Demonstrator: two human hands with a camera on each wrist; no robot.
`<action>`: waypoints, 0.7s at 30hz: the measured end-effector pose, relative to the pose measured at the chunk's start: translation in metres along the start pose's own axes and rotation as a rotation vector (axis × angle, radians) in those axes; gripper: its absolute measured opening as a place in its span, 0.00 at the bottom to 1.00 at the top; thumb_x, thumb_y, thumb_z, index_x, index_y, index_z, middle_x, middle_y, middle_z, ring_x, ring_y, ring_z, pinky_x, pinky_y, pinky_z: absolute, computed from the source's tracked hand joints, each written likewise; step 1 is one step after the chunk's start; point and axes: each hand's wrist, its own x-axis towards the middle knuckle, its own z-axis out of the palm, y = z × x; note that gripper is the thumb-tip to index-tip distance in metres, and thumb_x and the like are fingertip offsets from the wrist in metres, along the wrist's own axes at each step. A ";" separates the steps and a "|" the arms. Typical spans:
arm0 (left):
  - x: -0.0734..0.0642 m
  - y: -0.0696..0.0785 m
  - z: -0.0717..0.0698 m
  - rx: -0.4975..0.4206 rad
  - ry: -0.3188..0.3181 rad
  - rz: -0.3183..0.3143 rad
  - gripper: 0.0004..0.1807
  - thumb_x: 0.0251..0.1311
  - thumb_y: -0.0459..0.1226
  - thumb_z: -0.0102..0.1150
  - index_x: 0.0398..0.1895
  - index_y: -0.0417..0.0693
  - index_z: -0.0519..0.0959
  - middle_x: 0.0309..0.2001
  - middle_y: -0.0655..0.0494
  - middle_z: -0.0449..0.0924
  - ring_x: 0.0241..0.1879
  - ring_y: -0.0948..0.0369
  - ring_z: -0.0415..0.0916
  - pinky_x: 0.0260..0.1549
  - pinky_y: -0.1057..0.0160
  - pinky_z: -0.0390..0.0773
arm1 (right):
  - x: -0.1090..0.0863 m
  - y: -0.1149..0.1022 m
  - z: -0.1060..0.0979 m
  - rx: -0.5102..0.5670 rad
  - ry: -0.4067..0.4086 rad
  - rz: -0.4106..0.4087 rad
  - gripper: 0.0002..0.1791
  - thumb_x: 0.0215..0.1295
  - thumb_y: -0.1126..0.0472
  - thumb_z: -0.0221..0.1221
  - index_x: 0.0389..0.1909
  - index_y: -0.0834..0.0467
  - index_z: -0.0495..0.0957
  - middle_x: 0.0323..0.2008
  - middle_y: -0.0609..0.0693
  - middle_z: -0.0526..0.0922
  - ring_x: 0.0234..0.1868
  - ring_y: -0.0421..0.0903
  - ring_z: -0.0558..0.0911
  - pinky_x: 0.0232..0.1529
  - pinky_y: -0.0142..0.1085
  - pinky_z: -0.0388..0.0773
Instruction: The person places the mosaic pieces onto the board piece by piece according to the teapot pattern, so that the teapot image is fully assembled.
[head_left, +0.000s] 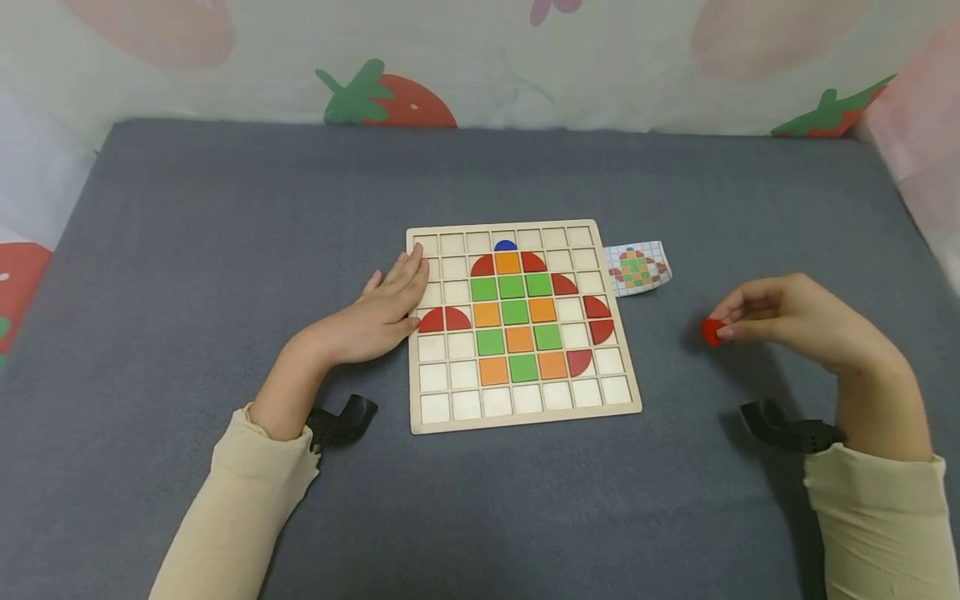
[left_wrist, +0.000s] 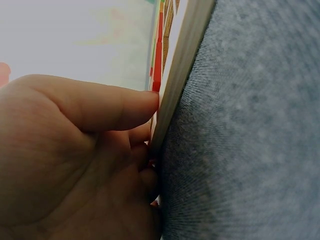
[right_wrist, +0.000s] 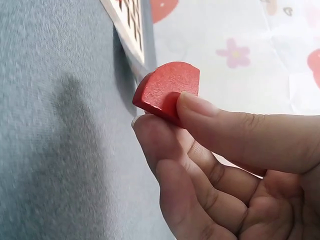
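A wooden grid board (head_left: pixel 525 422) lies on the cloth, with green and orange square tiles, red quarter-round pieces and a blue half-round shape at its top. Along its left edge rests my left hand (head_left: pixel 371 321), fingers extended; the left wrist view shows the thumb (left_wrist: pixel 132 107) against the rim. Well to the right of the board, my right hand (head_left: pixel 798 321) pinches a red quarter-round block (right_wrist: pixel 170 85) between thumb and fingertips. A small pattern card (head_left: pixel 637 268) pokes out from the board's right side, showing a similar coloured figure on a grid.
Grey cloth (head_left: pixel 225 208) covers the table. Behind it hangs a pale curtain (head_left: pixel 585 75) printed with strawberries. A black wrist camera (head_left: pixel 347 421) sits at the left cuff, and another black camera (head_left: pixel 791 432) at the right cuff.
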 end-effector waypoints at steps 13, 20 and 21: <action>0.002 -0.002 0.001 -0.017 -0.005 0.003 0.34 0.70 0.33 0.35 0.72 0.33 0.34 0.73 0.43 0.21 0.72 0.51 0.21 0.65 0.45 0.27 | -0.002 -0.025 0.008 -0.027 0.000 -0.003 0.07 0.60 0.64 0.64 0.37 0.63 0.82 0.31 0.47 0.85 0.34 0.41 0.82 0.35 0.27 0.77; 0.001 -0.003 0.001 -0.009 0.000 -0.006 0.34 0.70 0.32 0.36 0.72 0.33 0.34 0.73 0.43 0.22 0.72 0.51 0.21 0.65 0.44 0.28 | 0.015 -0.049 0.021 -0.025 -0.083 -0.068 0.04 0.60 0.67 0.62 0.35 0.62 0.81 0.33 0.48 0.85 0.36 0.38 0.82 0.37 0.27 0.76; 0.000 -0.003 0.001 -0.007 0.001 -0.008 0.34 0.70 0.32 0.36 0.72 0.33 0.34 0.73 0.43 0.22 0.72 0.51 0.21 0.65 0.44 0.28 | 0.018 -0.052 0.023 -0.025 -0.093 -0.071 0.04 0.61 0.67 0.62 0.36 0.62 0.81 0.33 0.49 0.85 0.36 0.39 0.82 0.37 0.27 0.76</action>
